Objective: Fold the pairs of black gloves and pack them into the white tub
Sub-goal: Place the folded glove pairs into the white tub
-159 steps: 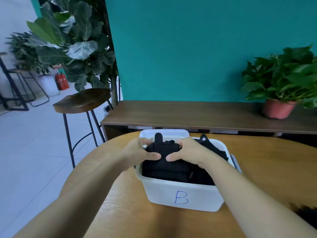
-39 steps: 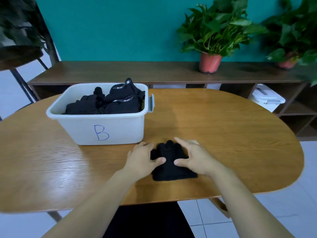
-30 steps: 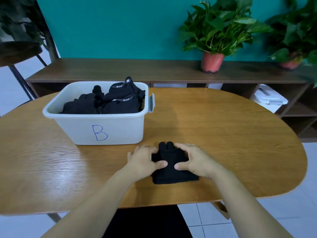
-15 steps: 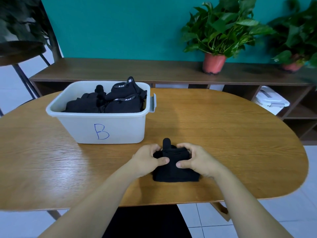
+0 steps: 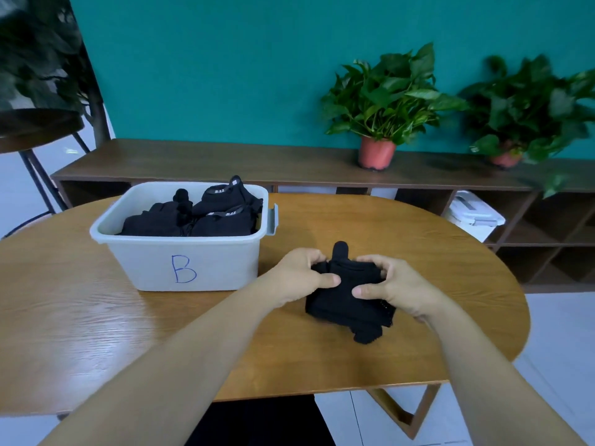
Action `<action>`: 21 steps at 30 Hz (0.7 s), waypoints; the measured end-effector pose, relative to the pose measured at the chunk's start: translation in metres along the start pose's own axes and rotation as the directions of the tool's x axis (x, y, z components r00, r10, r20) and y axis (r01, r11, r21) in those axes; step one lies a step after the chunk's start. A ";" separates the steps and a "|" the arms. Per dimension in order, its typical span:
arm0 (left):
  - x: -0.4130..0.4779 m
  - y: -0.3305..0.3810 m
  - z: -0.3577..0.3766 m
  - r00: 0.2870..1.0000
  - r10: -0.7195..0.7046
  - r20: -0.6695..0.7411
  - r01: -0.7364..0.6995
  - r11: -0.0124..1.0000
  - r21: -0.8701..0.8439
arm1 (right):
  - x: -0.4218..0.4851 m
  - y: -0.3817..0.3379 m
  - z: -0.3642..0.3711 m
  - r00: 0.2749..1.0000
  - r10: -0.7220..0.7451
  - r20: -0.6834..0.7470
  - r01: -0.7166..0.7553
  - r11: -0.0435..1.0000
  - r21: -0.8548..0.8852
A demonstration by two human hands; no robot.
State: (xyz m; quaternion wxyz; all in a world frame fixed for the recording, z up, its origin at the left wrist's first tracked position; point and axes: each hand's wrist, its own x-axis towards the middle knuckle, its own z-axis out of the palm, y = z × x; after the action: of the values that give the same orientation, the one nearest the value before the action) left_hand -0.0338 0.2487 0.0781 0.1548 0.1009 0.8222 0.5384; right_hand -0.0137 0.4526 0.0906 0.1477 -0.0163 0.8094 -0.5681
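Raised and tilted since a moment ago, the folded pair of black gloves [image 5: 344,300] is held just right of the white tub [image 5: 180,252] on the bench [image 5: 418,239]. Both the left hand [image 5: 299,278] and the right hand [image 5: 396,288] grip its far edge, fingers curled over, thumbs pressing the front.

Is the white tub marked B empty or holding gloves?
Holding gloves: black folded gloves fill much of the white plastic tub.
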 end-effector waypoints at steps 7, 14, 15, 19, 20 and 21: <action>-0.004 0.096 -0.052 0.986 0.151 -0.077 -0.153 0.988 -0.029 | -0.011 -0.111 -0.031 0.976 -0.203 -0.077 0.191 0.972 -0.140; -0.003 0.139 -0.165 0.954 0.186 -0.234 -0.182 0.983 0.038 | 0.038 -0.221 0.006 0.938 -0.345 -0.047 0.330 0.924 -0.195; -0.002 0.138 -0.182 0.948 0.183 -0.260 -0.175 0.983 0.052 | 0.050 -0.233 0.016 0.934 -0.355 -0.040 0.340 0.918 -0.206; 0.003 0.112 -0.249 0.936 0.111 -0.334 -0.105 0.994 0.036 | 0.110 -0.263 0.064 0.930 -0.368 0.013 0.363 0.909 -0.204; 0.005 0.102 -0.264 0.935 0.089 -0.343 -0.091 0.996 0.012 | 0.125 -0.266 0.078 0.931 -0.363 0.026 0.361 0.912 -0.194; 0.007 0.090 -0.279 0.933 0.064 -0.353 -0.074 0.997 -0.014 | 0.139 -0.269 0.092 0.933 -0.357 0.042 0.358 0.915 -0.185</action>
State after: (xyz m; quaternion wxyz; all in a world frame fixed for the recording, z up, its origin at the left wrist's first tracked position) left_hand -0.1417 0.0491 0.2634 -0.0126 0.0295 0.8251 0.5640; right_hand -0.1613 0.2466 0.2797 0.0423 -0.1801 0.8427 -0.5056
